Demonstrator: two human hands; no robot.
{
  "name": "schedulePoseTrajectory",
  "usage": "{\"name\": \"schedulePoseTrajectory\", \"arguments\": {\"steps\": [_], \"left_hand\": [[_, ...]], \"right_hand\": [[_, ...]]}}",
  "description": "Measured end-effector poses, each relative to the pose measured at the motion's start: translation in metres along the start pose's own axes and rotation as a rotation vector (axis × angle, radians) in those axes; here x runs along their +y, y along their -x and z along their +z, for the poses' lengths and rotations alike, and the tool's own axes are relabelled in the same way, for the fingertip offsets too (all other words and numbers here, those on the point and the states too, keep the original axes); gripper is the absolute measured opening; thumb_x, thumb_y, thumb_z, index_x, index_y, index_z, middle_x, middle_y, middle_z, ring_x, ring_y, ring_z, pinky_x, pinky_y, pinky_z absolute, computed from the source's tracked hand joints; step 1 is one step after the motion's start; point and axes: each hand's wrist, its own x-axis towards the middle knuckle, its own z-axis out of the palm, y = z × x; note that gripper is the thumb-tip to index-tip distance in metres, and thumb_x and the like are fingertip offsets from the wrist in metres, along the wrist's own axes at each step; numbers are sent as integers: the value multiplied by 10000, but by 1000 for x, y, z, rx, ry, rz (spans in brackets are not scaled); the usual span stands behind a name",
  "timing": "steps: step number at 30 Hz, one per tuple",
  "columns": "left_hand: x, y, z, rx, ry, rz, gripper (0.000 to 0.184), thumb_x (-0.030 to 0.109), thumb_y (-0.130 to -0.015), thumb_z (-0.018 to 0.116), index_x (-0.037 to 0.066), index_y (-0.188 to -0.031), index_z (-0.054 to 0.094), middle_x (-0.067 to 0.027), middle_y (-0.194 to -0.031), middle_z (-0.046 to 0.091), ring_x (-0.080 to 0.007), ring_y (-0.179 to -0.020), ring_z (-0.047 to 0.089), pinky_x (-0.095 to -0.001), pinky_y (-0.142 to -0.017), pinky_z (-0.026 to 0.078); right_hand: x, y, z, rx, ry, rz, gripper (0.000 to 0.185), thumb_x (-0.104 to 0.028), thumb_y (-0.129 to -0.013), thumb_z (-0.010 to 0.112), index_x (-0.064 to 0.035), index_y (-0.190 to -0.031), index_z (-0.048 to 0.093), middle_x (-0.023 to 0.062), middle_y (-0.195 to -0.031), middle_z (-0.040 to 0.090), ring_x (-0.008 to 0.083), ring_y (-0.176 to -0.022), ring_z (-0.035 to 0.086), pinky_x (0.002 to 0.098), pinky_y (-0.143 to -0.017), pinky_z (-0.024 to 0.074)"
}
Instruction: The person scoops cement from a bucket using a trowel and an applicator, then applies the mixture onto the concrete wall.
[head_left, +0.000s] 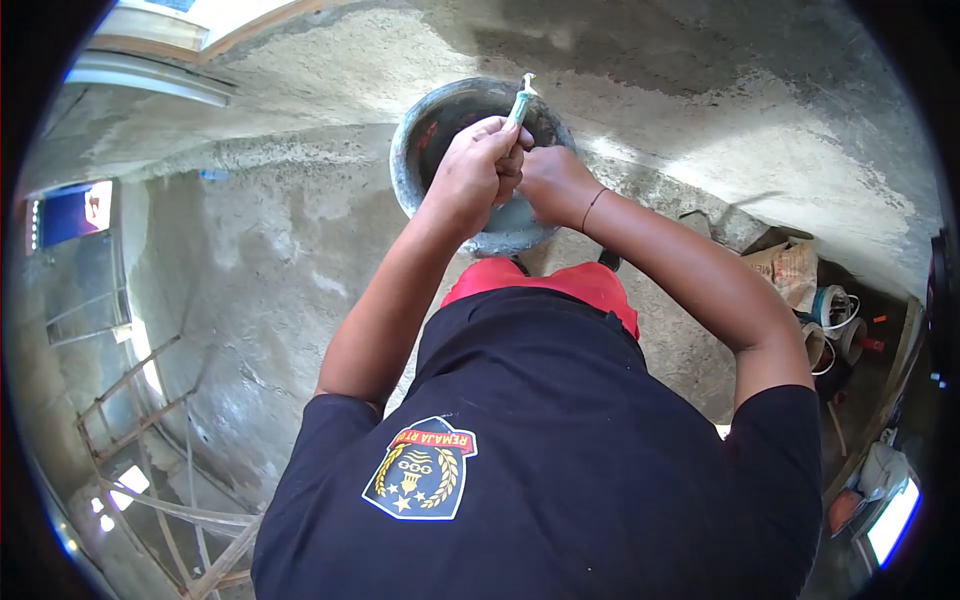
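Observation:
Both of my hands are over a round grey basin [404, 160] that stands by the wall. My left hand [478, 170] is closed around a slim pale-green object [520, 106], whose thin light tip points up past the basin's far rim. Close beside it on the right, my right hand [556, 184] has its fingers curled together; what they hold, if anything, is hidden. A thin dark band is round the right wrist. The basin's inside looks dark with some reddish marks, and its bottom is partly covered by my hands.
Rough grey concrete walls [680, 90] surround the basin. At the right are a paper sack [790, 272] and buckets with white handles [832, 308]. Wooden scaffolding [140, 430] stands at the lower left, and a window opening [215, 20] is at the top left.

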Motion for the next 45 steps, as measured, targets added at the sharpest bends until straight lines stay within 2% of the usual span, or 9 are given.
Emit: {"name": "schedulePoseTrajectory", "arguments": {"steps": [2,6,9,12,16,22,24,28,45], "left_hand": [[1,3,-4,15,24,-32,201,238,-968,436,60,-925,518,61,-592,298,-44,-451,208,-229,-412,142],[-3,8,-7,25,68,-2,200,237,-973,429,59,-936,512,57,-590,296,-44,-438,209,-232,-404,146],[-6,4,-10,12,81,1,204,239,-982,411,61,-948,505,56,-595,301,-46,-432,215,-231,-403,150],[-7,-2,-11,23,84,7,212,248,-986,402,58,-965,493,55,-604,301,-46,-437,217,-232,-404,153],[-8,-12,-13,30,190,38,196,248,-985,411,68,-950,483,44,-596,313,-52,-427,225,-237,-389,163],[6,-26,9,32,203,12,185,246,-978,416,83,-941,495,49,-604,306,-49,-446,221,-234,-409,165],[6,-30,20,16,181,-1,197,258,-978,417,79,-952,495,54,-608,301,-45,-446,215,-228,-412,162],[2,-42,39,-5,125,-27,214,279,-968,444,74,-955,504,58,-613,298,-39,-446,207,-223,-414,157],[-24,-60,68,68,166,-49,185,260,-972,431,99,-934,514,54,-609,316,-49,-450,216,-236,-421,159]], "right_hand": [[-3,-1,2,19,-24,7,73,-109,-656,629,-101,-711,676,98,-821,607,269,-755,643,368,-674,523],[-9,10,6,56,-184,228,181,-110,-643,647,-132,-818,688,102,-825,574,293,-788,627,405,-688,517],[-6,26,2,218,-270,462,283,-166,-666,677,-164,-949,692,92,-838,577,298,-785,625,407,-689,516],[-3,55,-11,336,-357,592,325,-199,-667,701,-169,-991,683,87,-856,580,296,-790,621,404,-684,511],[7,111,-17,355,-300,747,366,-221,-687,725,-98,-1026,663,97,-880,582,305,-803,609,382,-695,495],[21,200,-7,502,-299,769,360,-204,-706,726,-73,-1024,621,105,-1020,622,315,-871,621,387,-720,509],[27,226,0,386,-347,854,384,-193,-717,719,-84,-1063,594,118,-1018,632,327,-882,624,394,-721,508],[43,254,5,342,-289,860,389,-184,-727,710,-88,-1078,571,124,-991,638,332,-874,628,399,-713,508],[91,297,-15,229,-274,734,401,-179,-742,695,-83,-1116,587,119,-971,625,326,-847,626,400,-712,515]]}}
